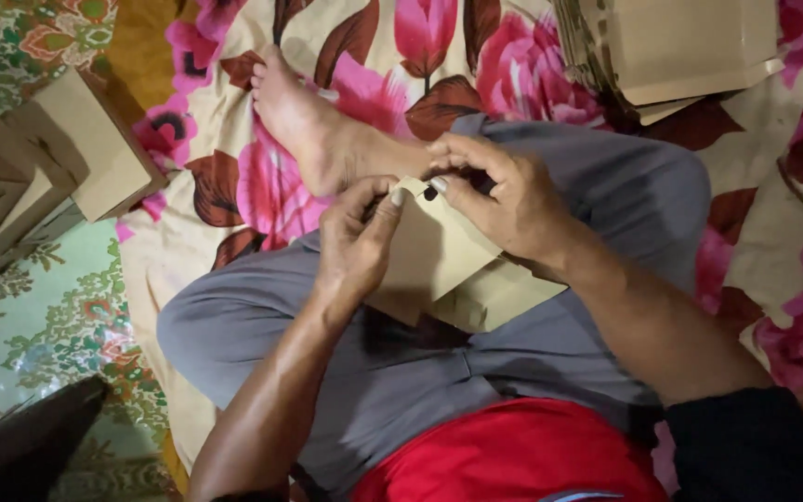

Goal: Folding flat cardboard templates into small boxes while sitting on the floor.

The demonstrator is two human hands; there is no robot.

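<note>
Over the lap, both hands (439,218) grip a tan cardboard piece (453,270).

I am holding my left hand (357,244) and right hand (504,200) together over my lap, thumbs and fingertips pinching, forearms angling inward.

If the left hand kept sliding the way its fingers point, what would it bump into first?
The left hand points up and slightly right along the brown cardboard piece. It would probably meet the right hand's fingertips first, almost touching its thumb already. Depth is unclear, though.
</note>
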